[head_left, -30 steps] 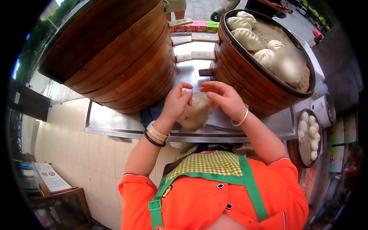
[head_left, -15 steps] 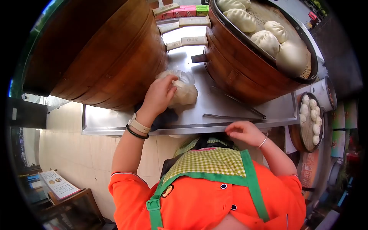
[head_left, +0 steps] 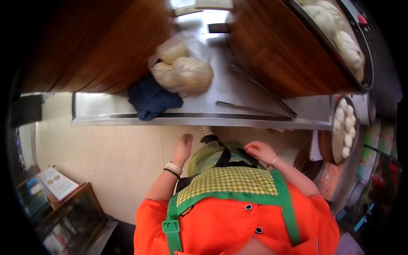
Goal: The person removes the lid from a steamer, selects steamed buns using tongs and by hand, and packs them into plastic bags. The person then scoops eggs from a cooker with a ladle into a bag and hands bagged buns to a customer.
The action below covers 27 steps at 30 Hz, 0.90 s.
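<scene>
My left hand [head_left: 183, 146] hangs beside the apron, below the edge of the metal table [head_left: 102, 106]; it is seen edge-on and its fingers are mostly hidden. In front of the apron is my right hand [head_left: 260, 152], its fingers loosely bent and somewhat apart, with nothing visible in them. A clear plastic bag of buns [head_left: 191, 74] rests on the table against the left steamer stack [head_left: 102, 46]. A dark blue cloth [head_left: 153, 98] lies just below the bag. Metal tongs [head_left: 255, 109] lie with their arms spread near the front edge, below the right steamer stack [head_left: 276, 55].
Large pale buns [head_left: 349, 49] sit in the top tray at the upper right. A round tray of small buns [head_left: 348, 127] stands lower right. At the lower left, a calendar [head_left: 57, 182] is on a wooden-framed case [head_left: 80, 212]. Tiled floor shows below the table.
My left hand has left the bag and drawn back below the table edge. My right hand has shifted slightly down and left. The view has tilted down, uncovering the bag and cloth.
</scene>
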Tool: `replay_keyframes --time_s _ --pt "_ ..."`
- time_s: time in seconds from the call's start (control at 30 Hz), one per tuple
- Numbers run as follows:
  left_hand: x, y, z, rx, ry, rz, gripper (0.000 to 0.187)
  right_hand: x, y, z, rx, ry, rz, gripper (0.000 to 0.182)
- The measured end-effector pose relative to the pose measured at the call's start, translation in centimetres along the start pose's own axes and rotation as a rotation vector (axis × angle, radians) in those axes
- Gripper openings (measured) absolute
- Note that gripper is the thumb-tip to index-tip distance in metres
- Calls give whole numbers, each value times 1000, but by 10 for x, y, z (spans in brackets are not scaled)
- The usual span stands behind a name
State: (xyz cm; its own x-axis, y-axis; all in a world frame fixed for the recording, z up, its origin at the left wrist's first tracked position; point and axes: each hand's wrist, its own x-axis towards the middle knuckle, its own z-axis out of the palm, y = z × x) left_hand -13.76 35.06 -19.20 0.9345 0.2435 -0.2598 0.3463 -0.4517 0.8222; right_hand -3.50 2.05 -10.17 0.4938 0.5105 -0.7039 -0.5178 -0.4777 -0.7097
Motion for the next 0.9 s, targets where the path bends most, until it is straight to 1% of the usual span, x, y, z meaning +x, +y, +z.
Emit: replay_keyframes --time_s 0.03,0.1,0.17,0.2,0.23,0.27,0.33,0.4,0.47,0.53,0.6,0.67,0.73,0.77,0.8,0.83,0.87,0.9 --pt "10 -24 20 -64 22 -107 21 6 28 -9 68 0 29 25" --pt "17 -19 35 -361 -5 -480 27 11 71 -28 179 189 276 30" --pt "8 -1 46 -376 -49 -507 28 28 138 -55 466 421 514 31" --pt "6 4 47 -389 -47 -524 29 40 156 -65 470 424 506 31" --pt "-1 9 53 -379 -44 -518 29 50 173 -77 671 556 519 32" --pt "-11 11 58 -355 -84 -543 28 59 182 -90 873 686 527 34" --pt "-34 21 65 -325 -131 -604 27 82 184 -106 1083 822 394 26" --pt "-50 22 77 -336 -103 -644 27 107 189 -128 1340 593 47 17" --pt "-59 19 79 -388 -60 -693 28 117 194 -137 1417 502 40 11" --pt "-49 18 81 -463 18 -718 29 109 208 -142 1410 415 -5 20" --pt "-25 21 80 -611 123 -698 30 79 198 -139 1320 447 13 29" --pt "6 23 83 -749 208 -558 31 57 189 -139 1167 476 190 36" --pt "32 31 91 -827 67 -351 30 39 196 -135 1042 404 221 34" --pt "43 30 101 -881 -12 -380 26 32 199 -129 1034 397 231 34" --pt "54 -3 118 -820 -106 -329 24 27 202 -122 984 368 254 34" --pt "63 -9 133 -923 -91 -489 27 22 204 -117 927 337 271 34" --pt "69 -51 149 -480 -227 -225 31 16 206 -109 908 331 274 34" --pt "73 -58 149 -495 -207 -225 31 12 207 -96 893 325 313 35"
